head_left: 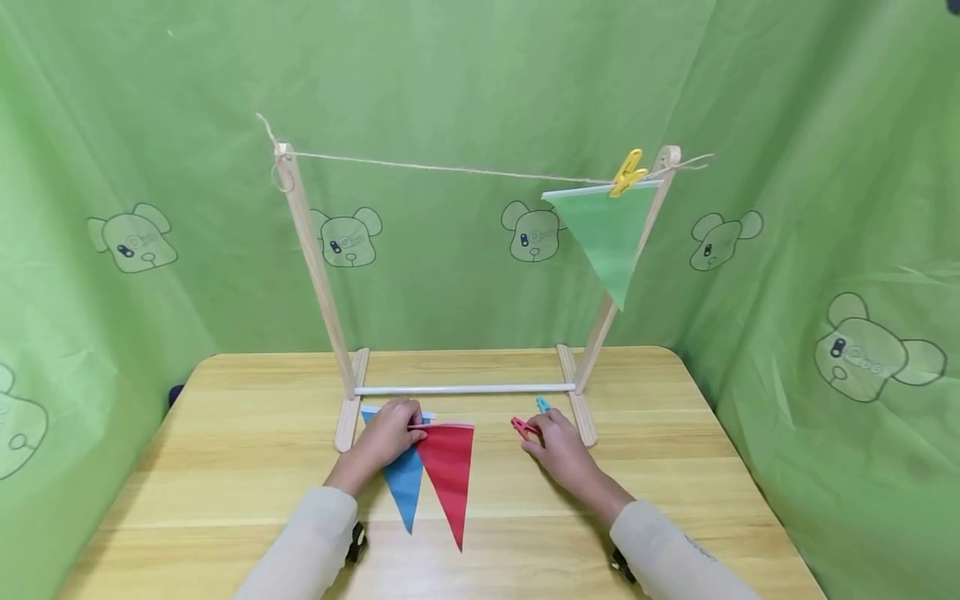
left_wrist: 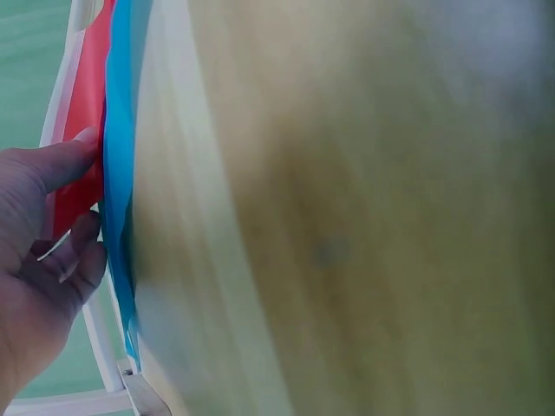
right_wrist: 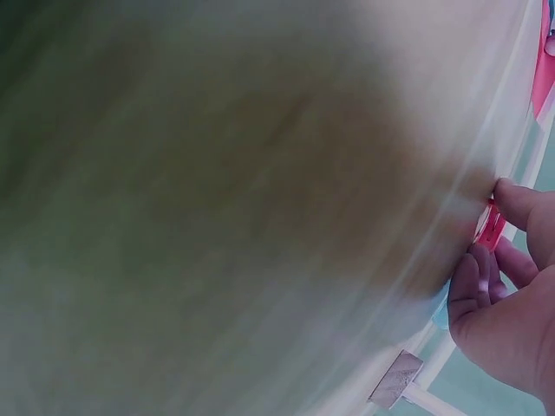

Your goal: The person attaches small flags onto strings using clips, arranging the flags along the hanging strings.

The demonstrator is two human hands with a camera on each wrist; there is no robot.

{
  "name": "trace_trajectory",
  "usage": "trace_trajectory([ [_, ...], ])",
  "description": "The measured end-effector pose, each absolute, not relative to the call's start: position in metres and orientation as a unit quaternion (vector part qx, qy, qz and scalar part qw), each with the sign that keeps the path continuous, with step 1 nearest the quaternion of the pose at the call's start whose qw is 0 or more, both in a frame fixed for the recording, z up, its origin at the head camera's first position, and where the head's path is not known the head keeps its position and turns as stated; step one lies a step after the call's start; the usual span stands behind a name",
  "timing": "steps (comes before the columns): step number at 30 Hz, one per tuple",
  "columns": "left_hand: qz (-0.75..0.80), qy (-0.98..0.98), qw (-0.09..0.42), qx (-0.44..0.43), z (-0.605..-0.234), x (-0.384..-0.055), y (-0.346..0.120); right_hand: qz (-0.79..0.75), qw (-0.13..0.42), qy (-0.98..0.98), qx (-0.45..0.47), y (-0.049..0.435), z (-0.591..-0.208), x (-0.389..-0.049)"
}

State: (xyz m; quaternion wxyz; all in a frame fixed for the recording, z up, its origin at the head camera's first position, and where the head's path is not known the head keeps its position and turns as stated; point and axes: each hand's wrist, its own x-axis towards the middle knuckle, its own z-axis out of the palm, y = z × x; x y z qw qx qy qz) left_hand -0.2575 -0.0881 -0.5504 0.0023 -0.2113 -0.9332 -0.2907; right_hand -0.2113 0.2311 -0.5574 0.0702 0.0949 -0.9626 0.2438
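My left hand (head_left: 388, 435) pinches a red triangular flag (head_left: 450, 467) near the left end of its pale top edge. Under that hand and partly covered by the red flag is a blue triangular flag (head_left: 405, 483). In the left wrist view the thumb lies on the red flag (left_wrist: 82, 113), with the blue flag (left_wrist: 121, 173) just behind it. To the right, my right hand (head_left: 561, 450) holds a red clothespin (head_left: 525, 428) between thumb and fingers, low over the table. A light blue clothespin (head_left: 543, 404) shows just beyond its fingertips.
A wooden stand with a left post (head_left: 318, 267), a right post (head_left: 596, 342) and a white crossbar (head_left: 465, 389) stands at the back of the table (head_left: 225, 467). From its string (head_left: 450, 170) hangs a green flag (head_left: 609, 237), clipped by a yellow clothespin (head_left: 627, 173). Green curtains (head_left: 450, 75) surround the table.
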Motion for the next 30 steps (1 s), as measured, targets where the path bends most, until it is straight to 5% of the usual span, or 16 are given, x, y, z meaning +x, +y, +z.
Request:
trace_trajectory([
  [30,-0.387,-0.898,0.011,-0.210,-0.5504,-0.2542,-0.0853,0.257,0.062,-0.961,0.084,0.2300,-0.5549,-0.2104],
])
